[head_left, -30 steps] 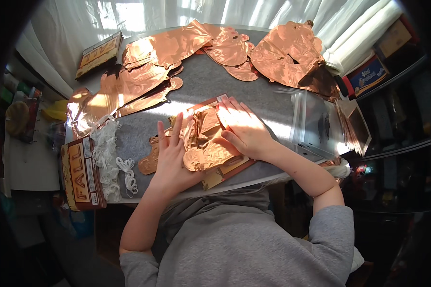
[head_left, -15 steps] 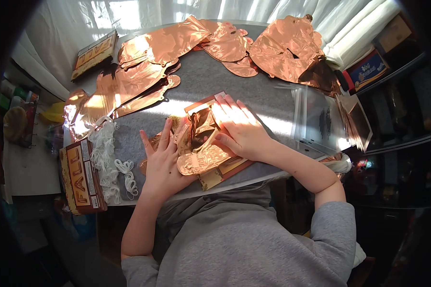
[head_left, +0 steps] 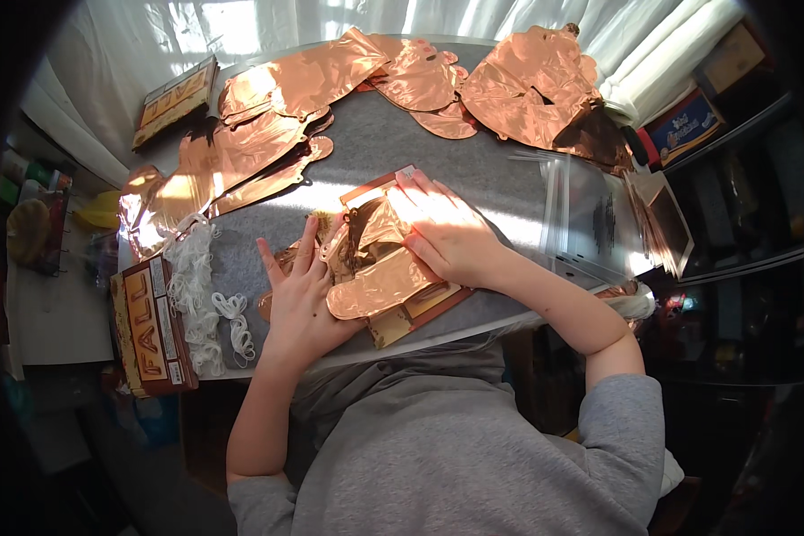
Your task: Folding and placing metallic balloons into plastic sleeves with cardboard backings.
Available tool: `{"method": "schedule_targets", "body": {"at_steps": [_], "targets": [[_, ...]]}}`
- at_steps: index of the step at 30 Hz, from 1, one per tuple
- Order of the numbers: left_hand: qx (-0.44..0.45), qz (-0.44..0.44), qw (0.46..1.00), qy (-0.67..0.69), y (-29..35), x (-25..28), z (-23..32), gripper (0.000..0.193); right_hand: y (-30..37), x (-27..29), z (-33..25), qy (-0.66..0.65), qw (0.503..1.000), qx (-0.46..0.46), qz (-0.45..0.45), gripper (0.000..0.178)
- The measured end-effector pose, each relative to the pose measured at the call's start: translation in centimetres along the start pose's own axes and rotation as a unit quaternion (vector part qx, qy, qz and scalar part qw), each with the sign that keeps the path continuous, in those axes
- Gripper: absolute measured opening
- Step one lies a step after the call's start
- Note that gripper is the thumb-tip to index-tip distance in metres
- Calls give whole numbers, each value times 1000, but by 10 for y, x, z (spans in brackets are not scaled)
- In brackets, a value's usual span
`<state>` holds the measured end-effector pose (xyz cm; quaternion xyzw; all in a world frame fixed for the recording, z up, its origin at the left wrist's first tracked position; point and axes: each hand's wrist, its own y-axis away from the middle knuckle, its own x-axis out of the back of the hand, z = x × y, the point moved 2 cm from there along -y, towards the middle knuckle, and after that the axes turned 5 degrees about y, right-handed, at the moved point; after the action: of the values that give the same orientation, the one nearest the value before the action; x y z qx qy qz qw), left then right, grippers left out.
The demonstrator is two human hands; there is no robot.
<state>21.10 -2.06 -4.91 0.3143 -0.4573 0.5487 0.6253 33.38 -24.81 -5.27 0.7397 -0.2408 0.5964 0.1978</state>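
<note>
A crumpled copper foil balloon [head_left: 380, 283] lies partly folded at the table's near middle, on top of a printed brown-and-orange card [head_left: 389, 329]. My left hand [head_left: 308, 304] rests flat along the foil's left side, fingers spread apart. From the right, my right hand [head_left: 453, 234] lies over the foil's upper right part, its fingers stretched out and the thumb pointing left onto the foil. Both palms hide some of the balloon and card. More copper foil shows under and beside the left fingers.
Flat copper foil balloons [head_left: 308, 80] line the far edge, with others [head_left: 536, 89] at far right. Bundles of white string [head_left: 192, 286] and a printed box [head_left: 154, 330] sit left, another box [head_left: 177, 103] behind. Clear plastic sleeves [head_left: 585, 214] and a card stack [head_left: 659, 223] lie right.
The foil between my hands has shifted and creased differently, its lower lobe now lying flatter and a little higher. My right hand has moved slightly left and down; the left has barely moved.
</note>
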Motion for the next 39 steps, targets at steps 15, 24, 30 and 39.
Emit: {"method": "schedule_targets", "body": {"at_steps": [15, 24, 30, 39], "targets": [[62, 181, 980, -46, 24, 12, 34, 87, -2, -16, 9, -1, 991, 53, 121, 63], [-65, 198, 978, -1, 65, -41, 84, 46, -5, -10, 2, 2, 992, 46, 115, 64], [-151, 253, 954, -61, 74, -42, 74, 27, -3, -13, 6, 8, 992, 50, 118, 64], [-117, 212, 967, -79, 82, -10, 70, 35, -1, -12, 5, 18, 991, 47, 121, 61]]}}
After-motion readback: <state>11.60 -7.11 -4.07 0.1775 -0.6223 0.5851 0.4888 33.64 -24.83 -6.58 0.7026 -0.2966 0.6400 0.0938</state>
